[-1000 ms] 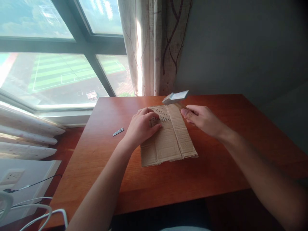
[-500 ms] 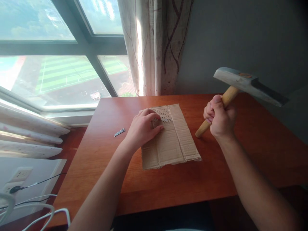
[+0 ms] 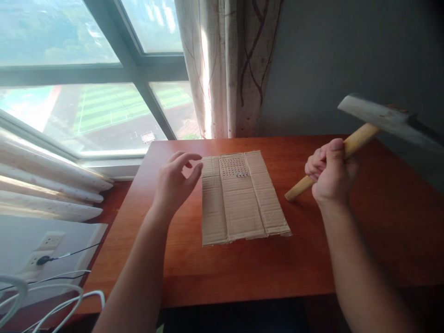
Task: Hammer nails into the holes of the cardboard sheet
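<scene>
My right hand (image 3: 333, 169) is wrapped round the wooden handle of a hammer (image 3: 360, 138), raised above the right side of the table. The hammer's metal head is blurred and points up and to the right. My left hand (image 3: 176, 180) hovers by the left edge of a flat cardboard piece (image 3: 243, 208), its thumb and fingers apart with nothing visible between them. Rows of small holes (image 3: 233, 166) mark the cardboard's far part. At the near end of those holes, several small shiny bits (image 3: 243, 175) show, too small to name surely.
The reddish-brown wooden table (image 3: 194, 282) stands by a window (image 3: 104, 111) and a patterned curtain (image 3: 229, 69). White cables (image 3: 79, 296) and a wall socket (image 3: 48, 245) with a black plug are at the lower left.
My left hand has lifted off the cardboard and moved left, uncovering the holes. The nails on the left are now out of sight. The hammer has shifted right in my right hand.
</scene>
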Motion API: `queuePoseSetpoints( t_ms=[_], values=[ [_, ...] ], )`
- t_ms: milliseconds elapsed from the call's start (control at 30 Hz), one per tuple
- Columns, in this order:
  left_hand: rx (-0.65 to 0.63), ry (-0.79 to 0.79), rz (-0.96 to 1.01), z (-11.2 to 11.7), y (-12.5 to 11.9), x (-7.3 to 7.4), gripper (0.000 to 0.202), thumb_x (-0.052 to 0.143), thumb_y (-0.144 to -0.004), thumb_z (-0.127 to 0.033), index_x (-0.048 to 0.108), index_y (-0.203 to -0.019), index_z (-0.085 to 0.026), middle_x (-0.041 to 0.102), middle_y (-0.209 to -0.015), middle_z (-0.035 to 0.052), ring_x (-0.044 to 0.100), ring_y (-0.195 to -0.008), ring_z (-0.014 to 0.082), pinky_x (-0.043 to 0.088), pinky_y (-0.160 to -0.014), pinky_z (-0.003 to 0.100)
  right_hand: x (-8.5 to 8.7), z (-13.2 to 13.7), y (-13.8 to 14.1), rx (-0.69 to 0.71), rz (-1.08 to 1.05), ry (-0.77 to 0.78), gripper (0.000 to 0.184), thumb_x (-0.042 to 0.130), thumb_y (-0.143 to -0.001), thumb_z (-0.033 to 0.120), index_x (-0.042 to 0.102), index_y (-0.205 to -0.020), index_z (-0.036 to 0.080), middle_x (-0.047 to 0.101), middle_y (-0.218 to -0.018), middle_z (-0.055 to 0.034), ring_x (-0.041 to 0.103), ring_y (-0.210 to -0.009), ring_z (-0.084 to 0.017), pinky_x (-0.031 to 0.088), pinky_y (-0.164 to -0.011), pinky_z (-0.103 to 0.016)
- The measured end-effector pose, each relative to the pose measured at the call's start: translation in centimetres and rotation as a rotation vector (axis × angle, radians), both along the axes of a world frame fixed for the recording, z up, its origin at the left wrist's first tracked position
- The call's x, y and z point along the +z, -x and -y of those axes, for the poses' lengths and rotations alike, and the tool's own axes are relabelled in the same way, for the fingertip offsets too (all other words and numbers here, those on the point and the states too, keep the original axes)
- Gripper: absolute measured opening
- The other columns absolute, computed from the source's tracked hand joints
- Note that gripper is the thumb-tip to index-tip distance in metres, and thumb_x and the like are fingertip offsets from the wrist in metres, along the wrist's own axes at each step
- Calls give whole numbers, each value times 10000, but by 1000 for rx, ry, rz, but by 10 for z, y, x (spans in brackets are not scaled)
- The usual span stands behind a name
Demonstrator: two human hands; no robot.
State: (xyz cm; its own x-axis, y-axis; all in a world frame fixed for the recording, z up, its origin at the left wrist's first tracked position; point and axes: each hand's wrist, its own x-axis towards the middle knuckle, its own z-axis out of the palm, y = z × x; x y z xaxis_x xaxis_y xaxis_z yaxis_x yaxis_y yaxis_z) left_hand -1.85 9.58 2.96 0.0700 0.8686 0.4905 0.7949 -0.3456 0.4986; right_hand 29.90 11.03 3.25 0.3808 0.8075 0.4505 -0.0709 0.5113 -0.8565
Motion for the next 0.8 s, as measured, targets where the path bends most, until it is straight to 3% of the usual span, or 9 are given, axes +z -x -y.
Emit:
queuePoseSetpoints(
  t_ms=[133,300,500,800],
  values=[
    [157,169,-256,14,37,-20,178,575,-912,-321,717,-881,-217,692,-826,21,615,-693,159,425,-638,289,0,-2,-3,2,-22,11,516,681,-863,562,418,-576,223,280,-442,91,230,-338,-59,145,-328,-240],
    [286,322,-580,34,52,-38,259,505,-945,-360,735,-927,-243,739,-946,42,653,-724,206,366,-588,306,2,0,-2,35,-17,18,506,677,-871,555,418,-585,229,275,-454,83,233,-345,-64,141,-340,-259],
    [326,422,-725,37,46,-36,325,456,-972,-413,733,-955,-244,733,-1030,63,679,-805,240,381,-596,311,0,3,-1,11,51,47,521,644,-875,607,397,-609,233,276,-474,76,239,-361,-71,168,-365,-265],
    [317,471,-757,36,46,-36,328,435,-988,-379,725,-993,-225,721,-1052,84,685,-853,248,388,-602,311,0,5,-1,30,30,39,533,668,-862,593,389,-590,230,276,-484,64,235,-370,-68,148,-362,-259]
  ],
)
